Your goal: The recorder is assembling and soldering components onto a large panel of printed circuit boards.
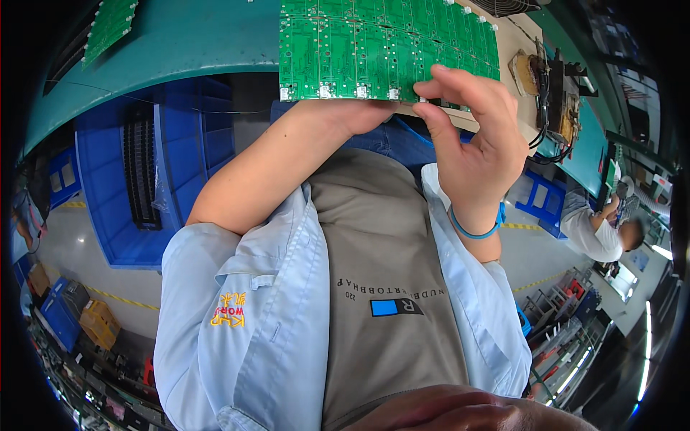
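Observation:
A green circuit board panel (345, 54), divided into rows of small boards, lies in front of my chest at the table's near edge. Small white connectors (361, 93) line its near edge, and more sit along its far right side. My left hand (363, 115) reaches under the panel from the near side; its fingers are hidden beneath the board. On the right, the thumb and index finger of my right hand (478, 118) close at the near edge around a small white connector (422, 100). The other fingers of that hand curl above the board.
A second green board (109, 29) stands at the far left of the teal table (208, 36). Right of the panel are a beige plate (528, 36) and a fixture with black cables (546, 93). Below left sits a blue bin (100, 194) with a black rack. Another person (596, 226) works far right.

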